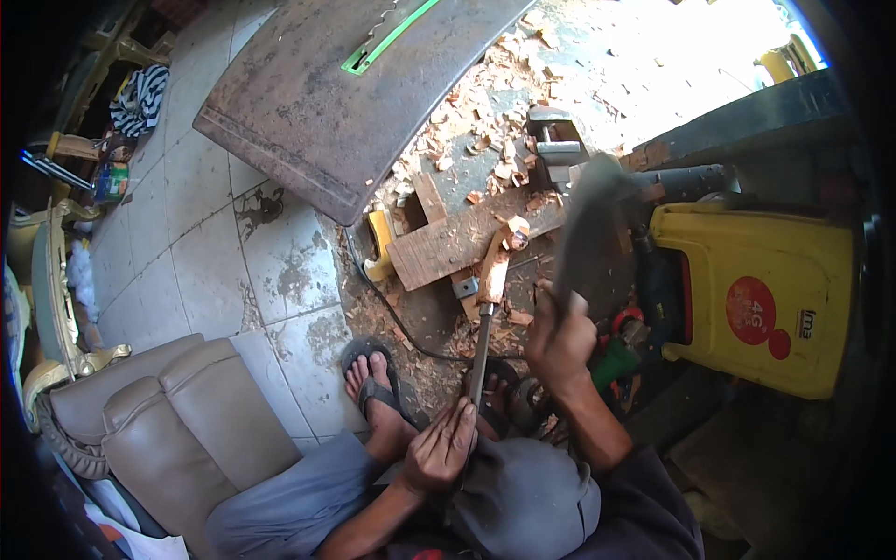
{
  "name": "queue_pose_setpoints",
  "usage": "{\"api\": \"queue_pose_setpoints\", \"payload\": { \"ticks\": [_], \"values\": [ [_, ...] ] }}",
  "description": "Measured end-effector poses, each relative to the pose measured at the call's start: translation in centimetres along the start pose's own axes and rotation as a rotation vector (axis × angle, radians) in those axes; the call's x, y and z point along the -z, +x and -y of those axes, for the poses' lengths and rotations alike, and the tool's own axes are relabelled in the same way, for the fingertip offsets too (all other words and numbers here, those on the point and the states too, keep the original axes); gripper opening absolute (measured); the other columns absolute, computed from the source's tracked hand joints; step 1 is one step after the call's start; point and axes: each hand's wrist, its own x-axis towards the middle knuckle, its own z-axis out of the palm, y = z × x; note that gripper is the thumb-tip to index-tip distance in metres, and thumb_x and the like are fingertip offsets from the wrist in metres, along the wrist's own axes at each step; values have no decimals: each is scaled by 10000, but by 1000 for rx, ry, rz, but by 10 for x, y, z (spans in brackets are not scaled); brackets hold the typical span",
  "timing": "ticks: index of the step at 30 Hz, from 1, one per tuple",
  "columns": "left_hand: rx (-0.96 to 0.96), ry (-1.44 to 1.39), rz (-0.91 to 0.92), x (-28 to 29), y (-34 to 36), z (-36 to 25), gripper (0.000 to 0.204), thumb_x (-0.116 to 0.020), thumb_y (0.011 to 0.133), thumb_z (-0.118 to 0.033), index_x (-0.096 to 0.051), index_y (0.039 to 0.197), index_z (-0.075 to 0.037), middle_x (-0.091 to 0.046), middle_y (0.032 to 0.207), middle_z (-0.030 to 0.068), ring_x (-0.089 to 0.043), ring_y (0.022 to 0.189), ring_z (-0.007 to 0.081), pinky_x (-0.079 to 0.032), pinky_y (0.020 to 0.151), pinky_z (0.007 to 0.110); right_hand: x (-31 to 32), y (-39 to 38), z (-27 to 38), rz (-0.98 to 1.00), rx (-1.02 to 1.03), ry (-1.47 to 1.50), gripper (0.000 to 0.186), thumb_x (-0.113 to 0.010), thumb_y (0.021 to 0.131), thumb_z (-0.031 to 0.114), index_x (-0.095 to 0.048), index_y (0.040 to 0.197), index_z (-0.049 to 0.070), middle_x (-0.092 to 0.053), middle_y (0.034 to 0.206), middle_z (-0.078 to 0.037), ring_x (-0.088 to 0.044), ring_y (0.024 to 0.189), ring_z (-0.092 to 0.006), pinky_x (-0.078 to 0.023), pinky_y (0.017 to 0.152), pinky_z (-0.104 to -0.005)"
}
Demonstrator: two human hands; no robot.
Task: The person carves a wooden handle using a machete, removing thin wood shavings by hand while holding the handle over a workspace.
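My left hand (pixel 439 446) is closed round a long metal rod (pixel 484 345) near the bottom centre. At the rod's upper end is a roughly carved piece of pale wood (pixel 497 271), beside a wooden plank (pixel 439 247) lying among shavings. My right hand (pixel 562 341) grips a large dark blade (pixel 588 224), raised to the right of the carved piece and blurred by motion; whether it touches the wood I cannot tell.
A metal clamp (pixel 560 149), yellow plastic tub (pixel 756 299) and power tools (pixel 635 336) sit right and ahead. A curved brown board (pixel 308 121) is at top. A padded seat (pixel 201 420) and gilded furniture (pixel 56 308) stand left. Wood chips (pixel 476 121) cover the work area.
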Motion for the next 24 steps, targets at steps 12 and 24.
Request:
{"api": "queue_pose_setpoints", "payload": {
  "ticks": [12, 24],
  "values": [
    [-33, 8, -6, 1, 10, 1, 380, -651, 946, -23, -572, 1279, 144, -693, 1170, 278, -722, 1064, 359, -601, 935, 433, -10, 0, -25, 271, -130, -217, 219, -593, 942, 56, -552, 1153, 17, -634, 685, -243, -642, 600, -456, -517, 543, -547],
    [-11, 37, 0, 1, 6, 1, 367, -647, 947, -24, -580, 1267, 141, -695, 1164, 276, -722, 1061, 359, -601, 937, 432, 7, 10, -2, 228, -110, -52, 156, -566, 953, 107, -478, 1041, 15, -641, 670, -266, -634, 605, -489, -501, 551, -581]
  ]
}}
